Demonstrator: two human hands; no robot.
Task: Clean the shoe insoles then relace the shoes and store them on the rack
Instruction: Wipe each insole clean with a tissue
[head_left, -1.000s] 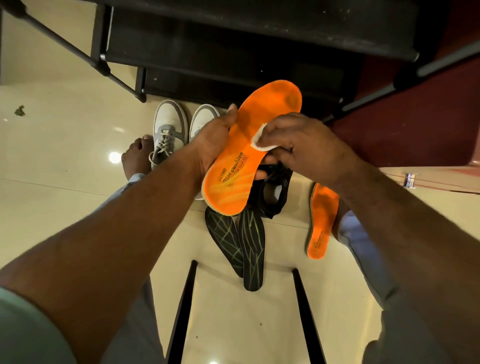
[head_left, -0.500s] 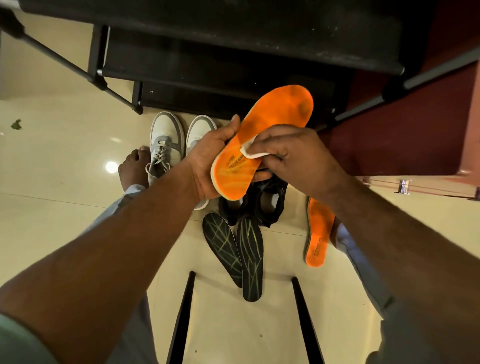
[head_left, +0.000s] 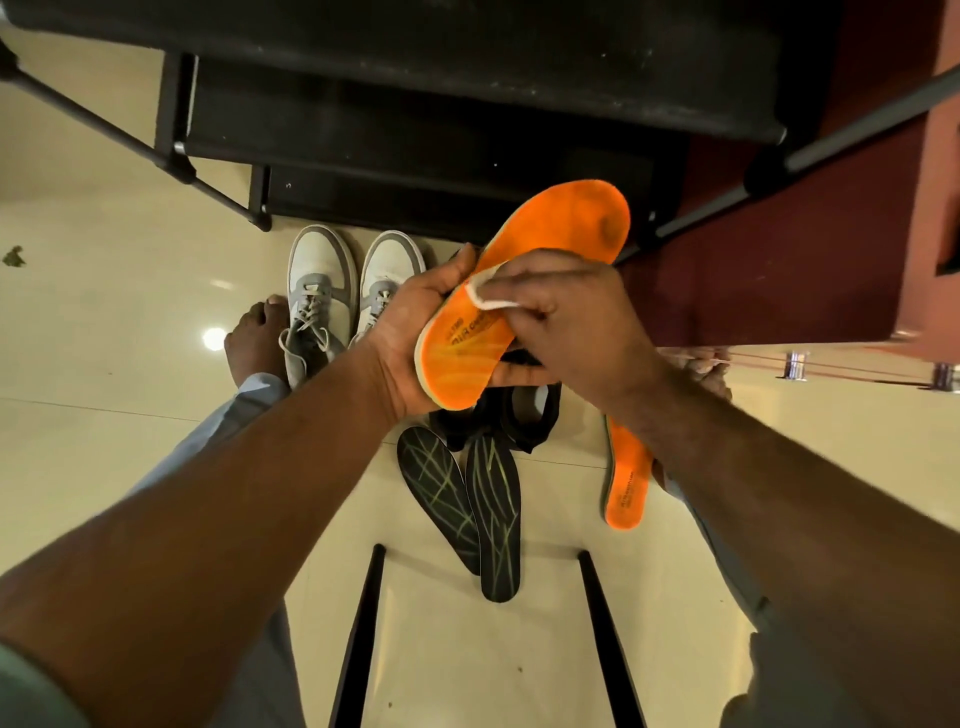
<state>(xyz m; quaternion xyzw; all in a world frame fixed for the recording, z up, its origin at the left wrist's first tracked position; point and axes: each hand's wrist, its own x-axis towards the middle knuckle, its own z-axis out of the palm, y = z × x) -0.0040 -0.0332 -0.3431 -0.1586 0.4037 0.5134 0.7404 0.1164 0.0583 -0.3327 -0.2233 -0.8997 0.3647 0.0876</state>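
My left hand (head_left: 415, 332) grips an orange insole (head_left: 566, 228) by its heel end, toe pointing up and right. My right hand (head_left: 566, 312) pinches a small white wipe (head_left: 488, 291) and presses it on the insole's middle. A second orange insole (head_left: 626, 483) lies on the floor to the right. Two black insoles with yellow lines (head_left: 467, 509) lie side by side below my hands. A pair of black shoes (head_left: 524, 421) sits partly hidden behind the held insole. White and grey laced sneakers (head_left: 332, 291) stand to the left.
A black shoe rack (head_left: 415, 104) with dark shelves fills the top of the view. A maroon panel (head_left: 805, 234) stands at the right. Two black bars (head_left: 363, 634) run along the glossy cream floor near me. My bare foot (head_left: 249, 332) rests left of the sneakers.
The wipe has slid along the insole from its middle toward the heel side. Both hands and the insole have drifted slightly right and down in the view.
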